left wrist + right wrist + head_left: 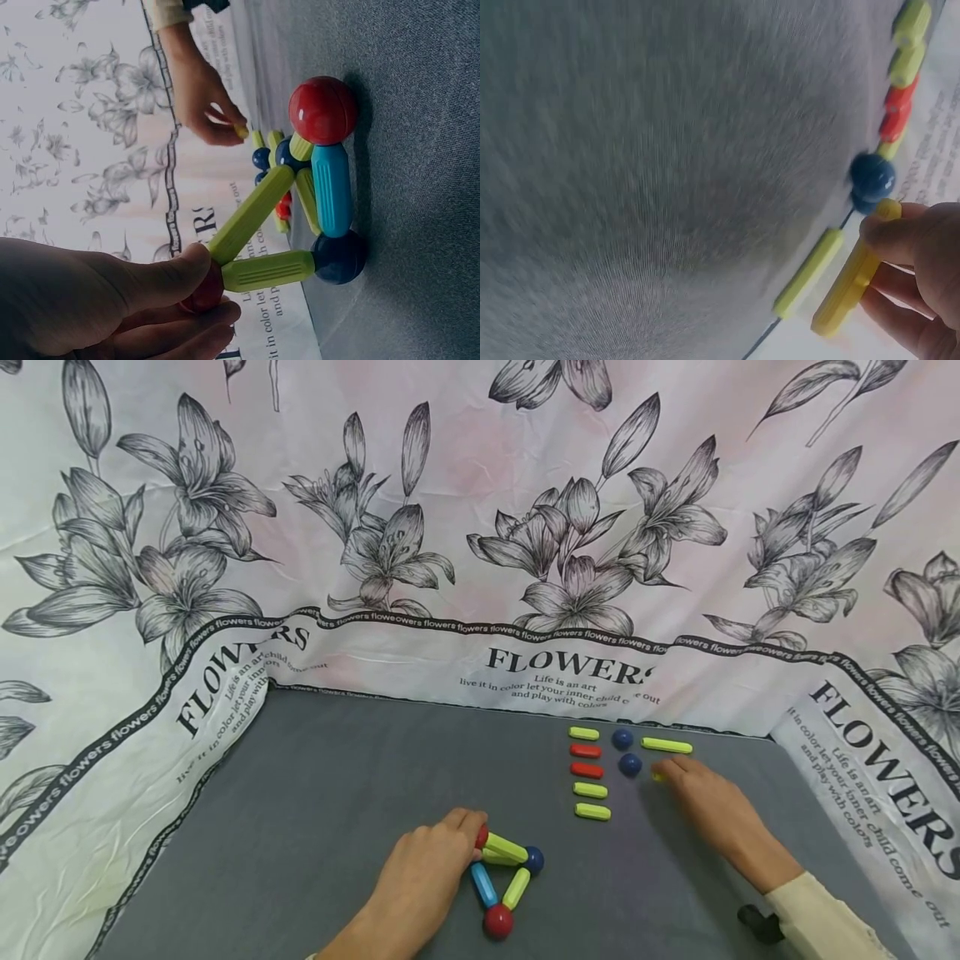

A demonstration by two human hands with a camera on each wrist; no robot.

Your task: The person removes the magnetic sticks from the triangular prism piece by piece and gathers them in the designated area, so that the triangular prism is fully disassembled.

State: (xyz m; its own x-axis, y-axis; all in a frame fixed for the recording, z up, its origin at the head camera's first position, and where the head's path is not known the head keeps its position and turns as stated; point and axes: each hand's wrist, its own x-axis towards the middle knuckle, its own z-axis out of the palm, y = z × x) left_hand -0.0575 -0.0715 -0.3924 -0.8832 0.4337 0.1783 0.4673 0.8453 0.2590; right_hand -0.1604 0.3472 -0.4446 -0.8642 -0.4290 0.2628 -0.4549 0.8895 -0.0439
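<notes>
Left hand (423, 881), nearest: pinched red ball (202, 291) atop rod-and-ball frame (504, 881) standing on grey mat (330, 810); blue and lime rods joined at red and blue balls.
Right hand (712, 810), farther right: gripped yellow rod (851, 281), long axis slanting off mat.
Beyond: loose rods (588, 772), blue balls (626, 752).

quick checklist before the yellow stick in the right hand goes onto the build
1. Right hand pinches the yellow stick: ok.
2. Left hand steadies the build at its raised red ball: ok.
3. Base joints, the lower red ball and dark blue ball, rest on the grey mat: ok.
4. Spare balls and sticks lie beside the right hand: ok.
5. Free joint for the new stick: cannot tell.
</notes>
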